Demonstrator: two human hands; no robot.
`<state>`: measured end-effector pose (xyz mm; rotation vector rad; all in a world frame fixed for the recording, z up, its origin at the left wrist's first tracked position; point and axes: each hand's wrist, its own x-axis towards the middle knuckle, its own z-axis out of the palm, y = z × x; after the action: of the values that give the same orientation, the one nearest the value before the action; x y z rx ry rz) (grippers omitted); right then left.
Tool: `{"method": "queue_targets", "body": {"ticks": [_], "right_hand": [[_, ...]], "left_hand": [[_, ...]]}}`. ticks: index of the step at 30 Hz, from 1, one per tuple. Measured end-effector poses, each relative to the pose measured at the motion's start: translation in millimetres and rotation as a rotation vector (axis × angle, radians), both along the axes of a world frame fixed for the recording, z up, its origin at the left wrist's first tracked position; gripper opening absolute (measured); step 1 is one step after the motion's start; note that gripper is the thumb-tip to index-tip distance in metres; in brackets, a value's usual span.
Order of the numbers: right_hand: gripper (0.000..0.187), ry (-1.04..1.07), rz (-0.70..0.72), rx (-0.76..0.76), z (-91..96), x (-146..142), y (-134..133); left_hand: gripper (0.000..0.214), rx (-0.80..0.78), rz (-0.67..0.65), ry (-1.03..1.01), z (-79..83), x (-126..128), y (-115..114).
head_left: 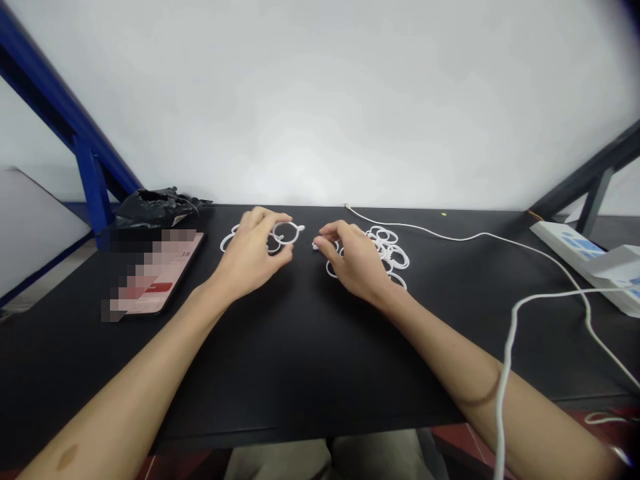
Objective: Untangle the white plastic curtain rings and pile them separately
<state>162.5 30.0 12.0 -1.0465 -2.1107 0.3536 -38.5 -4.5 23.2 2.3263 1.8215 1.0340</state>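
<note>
Between the thumb and fingertips of my left hand (255, 250) is a thin white ring (299, 235) with a small knob pointing right. Other white rings (226, 242) lie under and beside that hand, partly covered by it. My right hand (357, 260) has its fingers curled together around a second white ring, whose small white end (315, 246) shows by the thumb; the fingers hide most of it. Close behind and to the right of my right hand lies a loose pile of several white rings (397, 257), overlapping on the black table (295, 360).
A phone (170, 280) lies at the left, before a crumpled black plastic bag (155, 207). White cables (465, 238) run across the right side, one looping over my right forearm. An open white-and-blue box (575, 243) is at the far right. A white wall (320, 100) stands behind.
</note>
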Motion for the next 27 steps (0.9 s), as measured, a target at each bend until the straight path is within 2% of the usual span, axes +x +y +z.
{"method": "queue_targets", "body": {"ticks": [2, 5, 9, 12, 16, 20, 23, 27], "right_hand": [[0.017, -0.205, -0.034, 0.135, -5.4, 3, 3], [0.018, -0.371, -0.063, 0.195, -11.1, 5, 5], [0.012, -0.416, -0.061, 0.178, -13.4, 7, 5], [0.014, -0.409, -0.044, 0.180, -12.3, 7, 5], [0.013, -0.292, -0.061, 0.199, -8.3, 4, 4], [0.010, -0.004, 0.058, 0.137, -2.2, -2, -1], [0.007, 0.171, 0.157, 0.006, 1.7, -5, -7], [0.007, 0.243, 0.208, -0.146, 3.1, -7, -12]], "left_hand": [[0.040, -0.002, 0.138, 0.064, -4.7, -8, 5], [0.042, -0.030, 0.262, 0.141, -13.5, -21, 12], [0.042, -0.053, 0.315, 0.192, -24.0, -30, 16], [0.044, -0.020, 0.311, 0.193, -25.4, -29, 15], [0.042, 0.018, 0.230, 0.141, -13.8, -17, 8], [0.043, 0.005, -0.003, 0.093, -2.1, -2, -1], [0.053, -0.018, -0.123, 0.046, -3.7, 6, -5], [0.051, 0.006, -0.133, 0.003, -10.7, 9, -5]]}}
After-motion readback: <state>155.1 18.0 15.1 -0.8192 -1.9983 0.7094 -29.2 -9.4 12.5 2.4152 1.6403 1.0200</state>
